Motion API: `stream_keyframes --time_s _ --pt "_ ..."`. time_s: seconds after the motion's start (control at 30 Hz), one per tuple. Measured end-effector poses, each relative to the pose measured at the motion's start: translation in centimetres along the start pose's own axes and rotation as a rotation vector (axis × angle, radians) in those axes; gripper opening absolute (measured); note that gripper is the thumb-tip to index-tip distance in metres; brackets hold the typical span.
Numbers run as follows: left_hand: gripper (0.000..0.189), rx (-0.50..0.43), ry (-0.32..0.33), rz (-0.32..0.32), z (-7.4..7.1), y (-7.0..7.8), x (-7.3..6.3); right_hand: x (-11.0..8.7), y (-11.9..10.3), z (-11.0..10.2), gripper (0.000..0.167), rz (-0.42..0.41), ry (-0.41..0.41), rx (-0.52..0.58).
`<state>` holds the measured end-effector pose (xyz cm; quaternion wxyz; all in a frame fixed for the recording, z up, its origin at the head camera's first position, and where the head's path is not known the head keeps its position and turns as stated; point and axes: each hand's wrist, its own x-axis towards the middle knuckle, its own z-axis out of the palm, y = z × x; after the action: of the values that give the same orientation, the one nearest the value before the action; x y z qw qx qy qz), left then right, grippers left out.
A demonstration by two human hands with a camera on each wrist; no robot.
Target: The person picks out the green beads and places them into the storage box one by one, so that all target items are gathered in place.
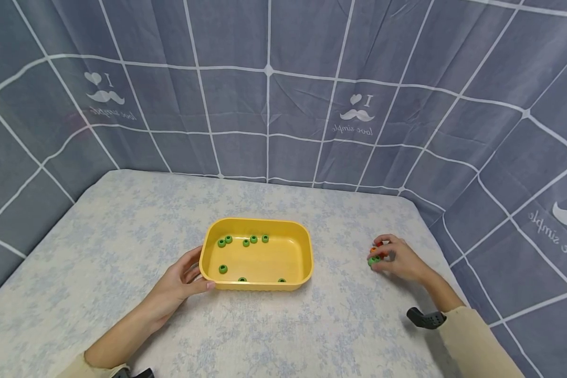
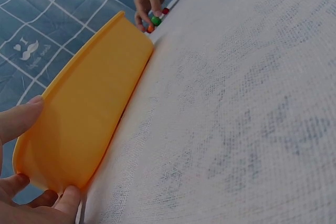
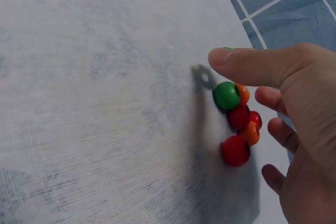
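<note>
My left hand (image 1: 176, 287) grips the left end of a yellow plastic basin (image 1: 260, 286), its thumb at the near rim and its fingers on the outer side. Several green beads (image 1: 223, 269) lie scattered on the basin floor. At the right, my right hand (image 1: 403, 260) pinches a green bead (image 3: 227, 48) between thumb and finger, mostly hidden behind the thumb and slightly off the cloth. Just under that hand sit another green bead (image 3: 227, 96), orange beads (image 3: 249, 132) and red beads (image 3: 235, 150) in a tight cluster.
A white cloth with a pale blue floral pattern (image 1: 340, 336) covers the table. Grey-blue curtains (image 1: 236, 105) with white grid lines hang behind it and along both sides. A dark band (image 1: 426, 318) sits at the right wrist.
</note>
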<state>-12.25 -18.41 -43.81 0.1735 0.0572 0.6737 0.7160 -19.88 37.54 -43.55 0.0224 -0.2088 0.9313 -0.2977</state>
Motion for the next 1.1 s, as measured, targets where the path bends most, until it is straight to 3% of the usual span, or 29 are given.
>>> stream_keyframes --time_s 0.53,0.73,1.1 --pt "0.092 0.010 0.007 -0.008 0.0 0.1 0.0 2.9 -2.3 -1.2 0.017 -0.045 -0.035 0.030" --pt "0.091 0.007 0.003 0.000 0.1 0.1 0.0 4.4 -3.5 -1.1 0.018 -0.036 -0.064 0.046" --pt "0.092 0.017 0.005 0.005 0.0 -0.1 0.0 7.4 -6.5 -0.2 0.020 -0.093 -0.107 0.037"
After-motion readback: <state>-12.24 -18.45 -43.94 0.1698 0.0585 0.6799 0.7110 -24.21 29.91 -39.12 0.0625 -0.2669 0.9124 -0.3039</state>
